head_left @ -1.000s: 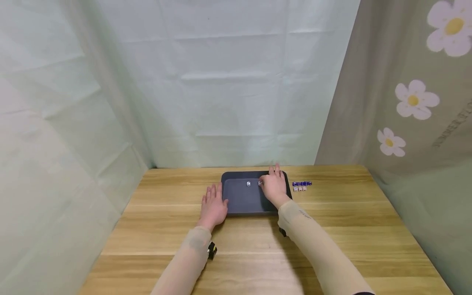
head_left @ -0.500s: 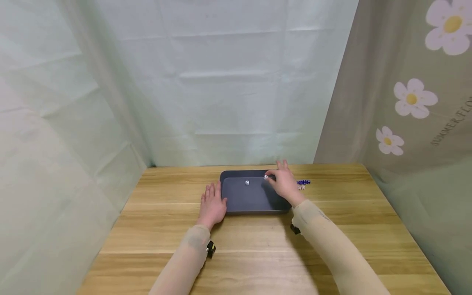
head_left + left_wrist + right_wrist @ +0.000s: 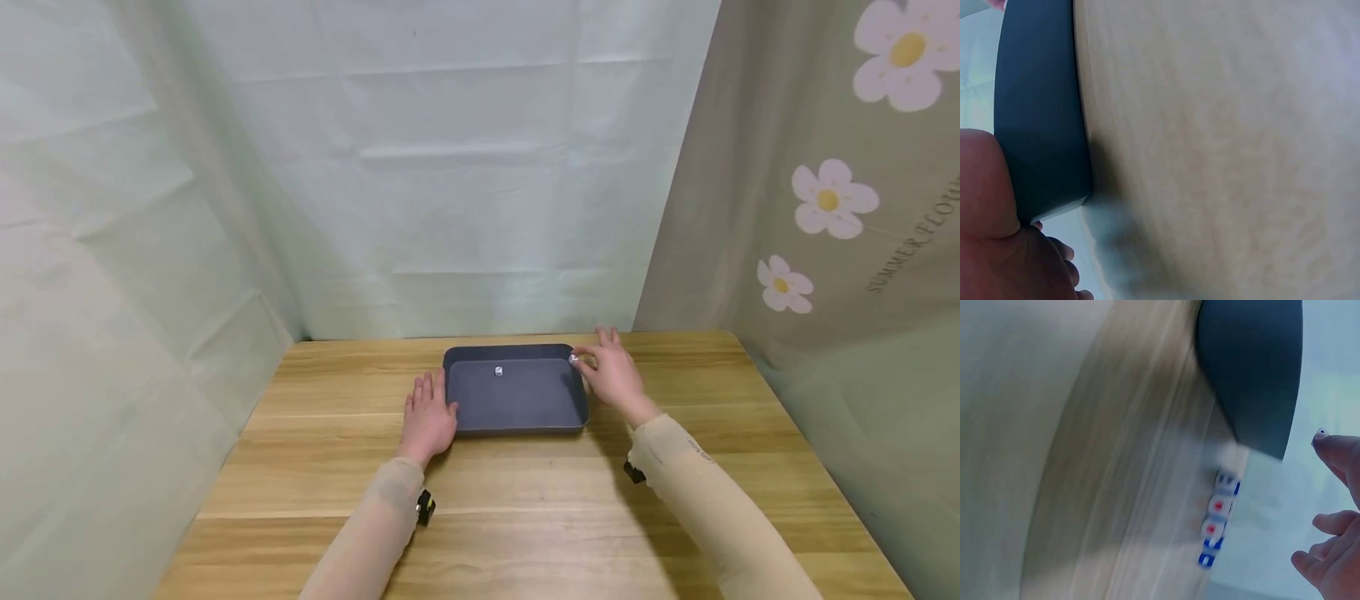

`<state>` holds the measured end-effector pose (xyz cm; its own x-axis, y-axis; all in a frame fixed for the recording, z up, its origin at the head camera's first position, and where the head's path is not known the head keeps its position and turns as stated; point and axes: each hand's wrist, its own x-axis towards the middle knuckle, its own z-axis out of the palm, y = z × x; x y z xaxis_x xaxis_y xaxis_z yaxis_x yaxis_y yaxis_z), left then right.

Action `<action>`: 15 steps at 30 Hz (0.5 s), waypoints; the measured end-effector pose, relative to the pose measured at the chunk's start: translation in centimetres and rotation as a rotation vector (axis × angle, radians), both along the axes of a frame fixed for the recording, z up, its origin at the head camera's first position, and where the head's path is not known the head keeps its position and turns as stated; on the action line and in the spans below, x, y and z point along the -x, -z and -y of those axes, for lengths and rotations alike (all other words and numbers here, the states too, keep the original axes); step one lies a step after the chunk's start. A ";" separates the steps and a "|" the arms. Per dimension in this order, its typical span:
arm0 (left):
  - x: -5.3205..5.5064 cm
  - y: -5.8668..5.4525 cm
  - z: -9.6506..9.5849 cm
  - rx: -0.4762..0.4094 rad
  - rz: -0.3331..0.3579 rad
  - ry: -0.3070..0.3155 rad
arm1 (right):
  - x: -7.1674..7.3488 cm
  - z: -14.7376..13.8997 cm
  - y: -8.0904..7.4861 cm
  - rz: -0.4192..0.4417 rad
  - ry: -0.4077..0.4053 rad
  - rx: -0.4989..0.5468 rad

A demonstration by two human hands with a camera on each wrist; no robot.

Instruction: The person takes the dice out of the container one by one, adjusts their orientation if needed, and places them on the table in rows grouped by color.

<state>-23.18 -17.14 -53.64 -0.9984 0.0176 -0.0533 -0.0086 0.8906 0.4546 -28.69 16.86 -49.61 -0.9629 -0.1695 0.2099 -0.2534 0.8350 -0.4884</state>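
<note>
A dark grey rectangular tray (image 3: 517,400) stands on the wooden table, one white die (image 3: 498,372) lying inside it. Between thumb and finger, my right hand (image 3: 617,377) pinches another white die (image 3: 573,359) above the tray's far right corner; this held die (image 3: 1320,433) also shows at the fingertips in the right wrist view. My left hand (image 3: 429,423) rests against the tray's left side with its fingers extended. In the left wrist view the tray's outer wall (image 3: 1041,112) touches that hand (image 3: 997,250).
White dice with red pips (image 3: 1219,505) and blue dice (image 3: 1206,559) stand in rows on the table just right of the tray; the right hand hides them in the head view. Pale cloth (image 3: 465,192) hangs behind the table, and a flowered curtain (image 3: 825,250) on the right.
My right hand has lifted a white die from inside the tray and carried it right to the far right corner. The left hand and the other die in the tray have stayed put.
</note>
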 end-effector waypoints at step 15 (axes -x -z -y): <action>-0.1 -0.2 0.0 -0.004 0.003 -0.004 | -0.4 -5.7 1.9 0.066 0.085 0.017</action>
